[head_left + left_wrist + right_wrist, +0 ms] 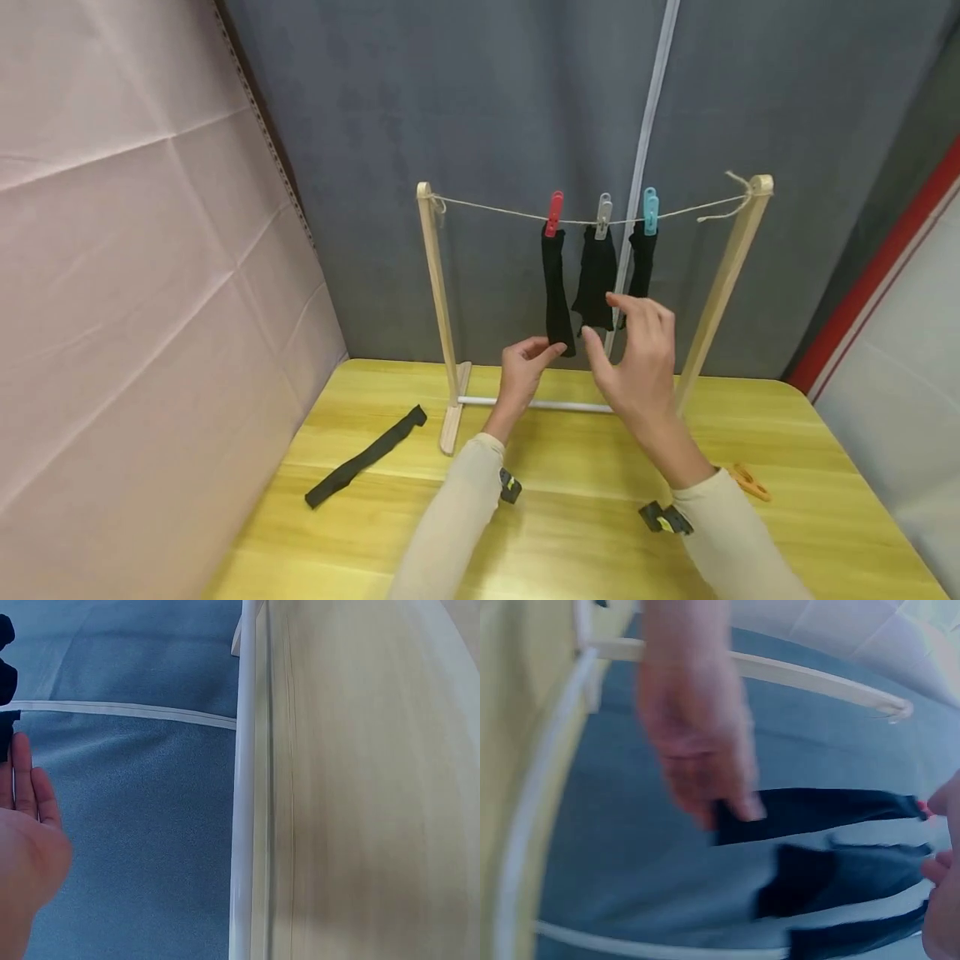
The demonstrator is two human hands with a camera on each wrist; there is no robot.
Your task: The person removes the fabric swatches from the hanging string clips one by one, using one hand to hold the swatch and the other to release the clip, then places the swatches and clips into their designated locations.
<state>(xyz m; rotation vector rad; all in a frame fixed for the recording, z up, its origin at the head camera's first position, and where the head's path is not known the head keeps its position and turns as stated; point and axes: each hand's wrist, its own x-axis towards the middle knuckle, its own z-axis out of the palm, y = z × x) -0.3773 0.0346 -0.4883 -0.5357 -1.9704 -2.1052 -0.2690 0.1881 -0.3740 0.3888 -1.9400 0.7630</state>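
While L grip [521,373] pinches hung black strip [556,287] nr btm; R grip [641,367] hovers spread; red peg [554,215] atop

Landmark = the rack [437,283]: we've got it toward the back of the table [577,517], w/ the curtain [450,100] behind it & the side panel [135,292] off to its L. On the rack's line [487,207], L to R: L clip [554,214], mid clip [603,217], R clip [651,211], w/ L strip [556,287], mid cloth [597,271] & R strip [642,260] resp. hanging below. Crossbar [570,406] runs low btwn the rack's posts. Within the rack's width, we see the L hand [520,375] at L strip's bottom end, R hand [637,367] approx. before mid cloth. Loose strip [365,457] lies on table, L of rack; loose clip(s) [747,482] on table, before rack, near its R post [723,283], just beside R sleeve [742,550].
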